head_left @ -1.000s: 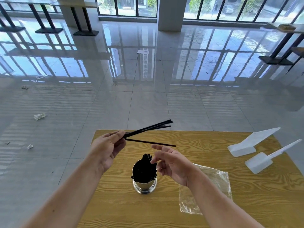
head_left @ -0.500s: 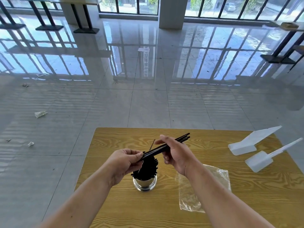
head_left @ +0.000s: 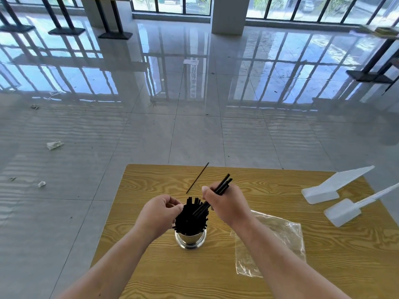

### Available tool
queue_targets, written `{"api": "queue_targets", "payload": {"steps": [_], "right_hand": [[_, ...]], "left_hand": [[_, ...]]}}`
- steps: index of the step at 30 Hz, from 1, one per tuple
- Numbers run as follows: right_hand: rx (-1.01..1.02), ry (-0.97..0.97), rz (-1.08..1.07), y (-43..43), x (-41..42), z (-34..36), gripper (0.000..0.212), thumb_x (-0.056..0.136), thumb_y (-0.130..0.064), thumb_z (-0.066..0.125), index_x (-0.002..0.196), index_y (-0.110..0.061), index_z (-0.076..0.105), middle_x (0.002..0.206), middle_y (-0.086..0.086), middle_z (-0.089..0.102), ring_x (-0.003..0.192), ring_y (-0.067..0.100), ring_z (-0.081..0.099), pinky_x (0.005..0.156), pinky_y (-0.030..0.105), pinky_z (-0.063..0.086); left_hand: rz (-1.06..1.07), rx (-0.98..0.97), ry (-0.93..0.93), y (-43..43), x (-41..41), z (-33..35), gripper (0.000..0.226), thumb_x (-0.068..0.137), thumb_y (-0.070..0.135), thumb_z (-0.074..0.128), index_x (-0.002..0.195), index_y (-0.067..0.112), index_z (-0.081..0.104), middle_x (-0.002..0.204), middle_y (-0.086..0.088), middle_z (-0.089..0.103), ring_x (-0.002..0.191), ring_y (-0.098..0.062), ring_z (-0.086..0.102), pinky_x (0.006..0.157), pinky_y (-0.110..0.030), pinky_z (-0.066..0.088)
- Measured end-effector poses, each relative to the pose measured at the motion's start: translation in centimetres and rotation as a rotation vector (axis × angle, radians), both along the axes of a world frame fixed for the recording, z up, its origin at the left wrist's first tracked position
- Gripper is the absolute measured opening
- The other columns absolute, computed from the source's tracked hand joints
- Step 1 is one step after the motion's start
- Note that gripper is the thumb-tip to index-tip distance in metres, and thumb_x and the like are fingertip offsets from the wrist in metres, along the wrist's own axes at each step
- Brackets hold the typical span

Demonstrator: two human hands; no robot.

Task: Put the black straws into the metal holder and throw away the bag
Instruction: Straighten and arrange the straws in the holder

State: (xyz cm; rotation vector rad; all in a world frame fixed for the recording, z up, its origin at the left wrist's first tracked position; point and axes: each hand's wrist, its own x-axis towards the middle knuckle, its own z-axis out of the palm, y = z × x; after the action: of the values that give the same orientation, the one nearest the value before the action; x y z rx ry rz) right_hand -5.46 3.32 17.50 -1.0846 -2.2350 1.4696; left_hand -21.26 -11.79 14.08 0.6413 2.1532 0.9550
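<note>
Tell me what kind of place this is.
Probably an empty cafe or canteen hall: glossy tiled floor, tall windows, dark table bases along the sides, and a wooden table.

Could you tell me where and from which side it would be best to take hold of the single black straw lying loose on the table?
Probably at its far tip. The loose straw lies flat on the table, too thin to pinch easily mid-length, but that tip appears to poke just past the far edge. Pinching it there from above with the left hand seems easiest; the right hand holds a bunch of straws.
</note>
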Motion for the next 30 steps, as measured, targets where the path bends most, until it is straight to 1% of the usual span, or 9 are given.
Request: {"api": "queue_targets", "payload": {"steps": [3, 5, 7, 11, 15, 17, 20, 25, 30], "right_hand": [[0.017, -0.074, 0.100, -0.9, -0.4, -1.1, 0.030, 0.088, -0.056, 0.066, 0.080, -0.029, 0.076, 0.070, -0.016, 0.074, 0.063, 0.002, 0.069, 0.058, 0.028, 0.057], [0.025, -0.087, 0.102, -1.1, -0.2, -1.8, 0.026, 0.087, -0.059, 0.067, 0.086, -0.036, 0.078, 0.068, -0.019, 0.071, 0.058, -0.002, 0.064, 0.053, 0.020, 0.050], [0.012, -0.079, 0.079, -1.0, -0.1, -2.3, 0.026, 0.086, -0.061, 0.066, 0.086, -0.038, 0.077, 0.062, -0.012, 0.068, 0.053, -0.001, 0.057, 0.051, 0.024, 0.048], [0.007, -0.065, 0.056, -0.5, 0.0, -2.7, 0.027, 0.086, -0.062, 0.063, 0.083, -0.038, 0.076, 0.072, 0.005, 0.072, 0.055, 0.007, 0.053, 0.055, 0.036, 0.049], [0.006, -0.063, 0.032, -0.1, -0.1, -2.4, 0.027, 0.086, -0.059, 0.062, 0.082, -0.036, 0.076, 0.075, 0.007, 0.075, 0.058, 0.021, 0.061, 0.060, 0.047, 0.057], [0.009, -0.072, 0.025, 0.1, -0.1, -2.4, 0.026, 0.086, -0.057, 0.061, 0.082, -0.036, 0.075, 0.075, 0.006, 0.076, 0.057, 0.020, 0.060, 0.058, 0.044, 0.054], [-0.008, -0.071, 0.015, 0.3, 0.0, -2.7, 0.022, 0.086, -0.053, 0.062, 0.081, -0.035, 0.074, 0.075, 0.007, 0.075, 0.054, 0.008, 0.053, 0.056, 0.036, 0.048], [-0.055, -0.068, 0.011, 0.4, -0.2, -3.2, 0.022, 0.085, -0.052, 0.063, 0.082, -0.033, 0.075, 0.076, 0.008, 0.074, 0.055, 0.006, 0.052, 0.055, 0.033, 0.047], [-0.062, -0.063, 0.021, 0.5, -0.4, -3.7, 0.020, 0.084, -0.054, 0.063, 0.084, -0.038, 0.075, 0.077, 0.006, 0.076, 0.055, 0.005, 0.054, 0.053, 0.030, 0.047]], "left_hand": [[-0.058, -0.009, 0.049, 0.3, 0.0, -0.1, 0.006, 0.089, 0.036, 0.078, 0.088, 0.032, 0.074, 0.078, 0.013, 0.077, 0.066, -0.007, 0.073, 0.060, -0.030, 0.062], [-0.081, -0.013, 0.068, 0.4, 0.0, -0.2, 0.007, 0.088, 0.038, 0.078, 0.089, 0.034, 0.073, 0.078, 0.014, 0.077, 0.066, -0.004, 0.072, 0.059, -0.026, 0.060], [-0.084, -0.016, 0.079, 0.5, -0.1, -0.3, 0.007, 0.087, 0.038, 0.078, 0.088, 0.034, 0.073, 0.078, 0.013, 0.077, 0.066, -0.004, 0.072, 0.060, -0.028, 0.061], [-0.089, -0.015, 0.063, 0.9, -0.3, -0.4, 0.007, 0.086, 0.038, 0.079, 0.086, 0.033, 0.074, 0.078, 0.013, 0.077, 0.066, -0.006, 0.072, 0.060, -0.029, 0.063], [-0.130, -0.025, 0.100, 1.4, -0.3, -0.3, 0.010, 0.085, 0.043, 0.079, 0.088, 0.036, 0.071, 0.081, 0.025, 0.073, 0.068, 0.001, 0.070, 0.054, -0.019, 0.055], [-0.175, -0.055, 0.222, 1.5, -0.3, -0.2, 0.013, 0.083, 0.050, 0.076, 0.089, 0.043, 0.067, 0.081, 0.024, 0.072, 0.071, 0.003, 0.068, 0.053, -0.015, 0.048], [-0.205, -0.097, 0.348, 1.6, -0.4, -0.2, 0.020, 0.081, 0.055, 0.074, 0.094, 0.048, 0.061, 0.083, 0.015, 0.067, 0.073, -0.001, 0.064, 0.057, -0.017, 0.042], [-0.254, -0.120, 0.349, 1.8, -0.2, -0.3, 0.030, 0.078, 0.057, 0.073, 0.104, 0.049, 0.060, 0.095, 0.019, 0.061, 0.081, 0.000, 0.061, 0.061, -0.019, 0.045], [-0.264, -0.115, 0.336, 1.9, -0.3, -0.1, 0.030, 0.080, 0.055, 0.075, 0.105, 0.048, 0.060, 0.099, 0.022, 0.061, 0.085, 0.002, 0.060, 0.062, -0.018, 0.044]]}}
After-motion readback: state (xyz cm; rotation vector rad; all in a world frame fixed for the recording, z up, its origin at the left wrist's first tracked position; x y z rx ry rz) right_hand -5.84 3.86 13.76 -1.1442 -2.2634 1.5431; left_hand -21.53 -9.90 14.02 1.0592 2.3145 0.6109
